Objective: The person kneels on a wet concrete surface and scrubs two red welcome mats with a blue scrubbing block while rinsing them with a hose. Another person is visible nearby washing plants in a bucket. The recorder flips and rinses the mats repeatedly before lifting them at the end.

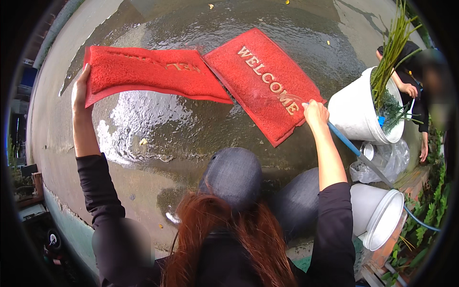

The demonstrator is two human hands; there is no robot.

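Observation:
My left hand [80, 92] grips the left edge of a red doormat [148, 71] with pale lettering and holds it up off the wet concrete ground [158, 129]. A second red doormat [263, 81] with pale lettering lies flat on the ground to its right. My right hand [315, 114] is closed on the end of a blue hose [356, 150], right at that mat's near corner. The hose runs back to the lower right. My knees in dark jeans [234, 174] show below.
A white pot [354, 112] with tall green plants stands at the right, and another person [411, 71] crouches behind it. A clear plastic bag [389, 160] and a white bucket [377, 215] on its side lie near a brick edge with greenery.

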